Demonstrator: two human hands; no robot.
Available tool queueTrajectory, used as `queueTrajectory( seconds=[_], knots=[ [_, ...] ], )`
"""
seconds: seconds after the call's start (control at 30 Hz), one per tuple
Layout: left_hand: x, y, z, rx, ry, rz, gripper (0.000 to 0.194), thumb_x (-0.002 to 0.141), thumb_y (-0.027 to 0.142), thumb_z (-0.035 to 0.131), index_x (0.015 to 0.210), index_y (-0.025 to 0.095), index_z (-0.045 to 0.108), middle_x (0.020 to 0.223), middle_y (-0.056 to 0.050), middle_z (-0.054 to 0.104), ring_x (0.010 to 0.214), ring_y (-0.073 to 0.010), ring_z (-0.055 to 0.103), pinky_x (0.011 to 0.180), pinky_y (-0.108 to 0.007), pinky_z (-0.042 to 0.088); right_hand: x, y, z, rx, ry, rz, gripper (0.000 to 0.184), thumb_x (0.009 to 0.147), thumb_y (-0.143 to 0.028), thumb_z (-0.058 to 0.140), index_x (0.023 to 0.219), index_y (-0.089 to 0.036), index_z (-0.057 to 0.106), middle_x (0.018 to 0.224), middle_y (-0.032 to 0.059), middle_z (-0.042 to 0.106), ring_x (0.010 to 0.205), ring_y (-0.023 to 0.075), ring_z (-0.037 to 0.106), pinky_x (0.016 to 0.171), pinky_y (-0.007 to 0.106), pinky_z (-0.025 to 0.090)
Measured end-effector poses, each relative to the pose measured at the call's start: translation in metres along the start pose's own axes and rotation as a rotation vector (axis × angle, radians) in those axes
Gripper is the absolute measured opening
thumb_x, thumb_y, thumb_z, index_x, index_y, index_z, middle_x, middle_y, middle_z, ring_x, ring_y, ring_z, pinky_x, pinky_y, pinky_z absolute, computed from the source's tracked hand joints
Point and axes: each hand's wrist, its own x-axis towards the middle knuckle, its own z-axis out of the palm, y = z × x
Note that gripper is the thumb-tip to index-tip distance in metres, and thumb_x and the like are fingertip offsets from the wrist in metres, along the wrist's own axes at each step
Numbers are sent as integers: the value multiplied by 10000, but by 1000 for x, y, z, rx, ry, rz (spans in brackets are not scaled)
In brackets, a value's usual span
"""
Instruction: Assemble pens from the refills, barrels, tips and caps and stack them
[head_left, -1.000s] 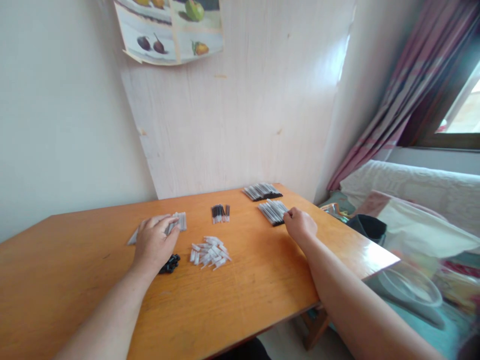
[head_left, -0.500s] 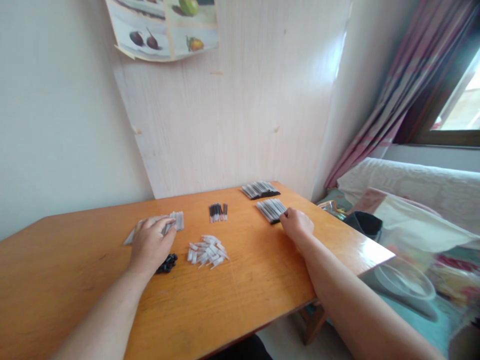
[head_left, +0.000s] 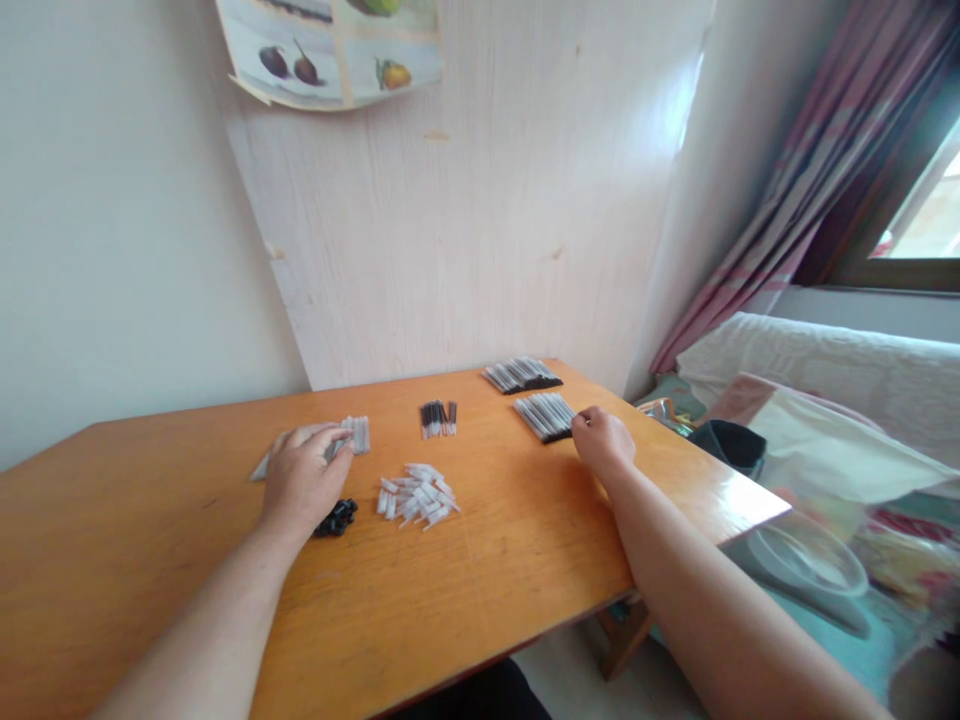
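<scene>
My left hand (head_left: 306, 475) rests over a batch of clear plastic tubes (head_left: 358, 434), fingers curved and apart, partly covering them. Just beside its wrist lies a small heap of black caps (head_left: 337, 518). My right hand (head_left: 604, 440) is closed at the near right end of a row of clear tubes with black ends (head_left: 543, 416). Whatever its fingers hold, if anything, is hidden. Between the hands are a loose pile of small white tip-like pieces (head_left: 418, 495) and a short row of dark, thin refill-like sticks (head_left: 438, 418).
A second row of black-ended tubes (head_left: 523, 374) lies at the table's back edge. The wooden table (head_left: 517, 560) meets a pale board (head_left: 480, 250) behind. To the right, beyond the table edge, are a dark container (head_left: 727, 446), a clear plastic tub (head_left: 810, 560) and cloth-covered things.
My right hand has shifted slightly right, away from the front row of tubes. My left hand stays over the clear tubes. The view has tilted a little.
</scene>
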Motion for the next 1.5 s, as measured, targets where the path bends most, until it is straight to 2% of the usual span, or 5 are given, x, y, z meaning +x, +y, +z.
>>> queueTrajectory(
  seconds=[0.27,0.47,0.7,1.07,1.5],
  knots=[
    [3,-6,-1,-28,-24,-50,326,846,410,492,971,210,717,1078,-94,701,1066,-253,606,1000,-408,408,-2,1,0,55,13,-28,395,877,-368,397,1059,-233,720,1051,120,709,982,256,635,726,306,435],
    [5,-14,-7,-90,-16,-206,318,819,388,503,964,214,725,1022,-81,721,1009,-252,630,936,-393,462,0,2,6,78,17,-41,390,841,-391,440,1023,-212,735,989,124,716,936,249,632,694,289,422],
    [3,-37,2,-166,7,-365,345,804,418,534,991,203,729,986,-97,728,911,-258,658,848,-387,498,14,16,14,575,-31,34,430,783,-355,377,795,-99,722,663,112,698,603,199,610,553,267,443],
    [1,-37,4,-156,21,-362,336,805,426,542,981,214,735,977,-98,728,881,-262,662,845,-401,504,18,14,23,732,-150,82,368,773,-304,402,869,-77,675,766,145,731,547,166,635,463,230,433],
    [3,-25,1,-84,-53,-372,360,794,397,523,1006,202,739,1039,-97,723,972,-261,647,914,-372,483,26,13,31,868,-151,37,183,753,-257,454,647,-173,577,571,55,664,452,144,589,479,233,475]
  ],
)
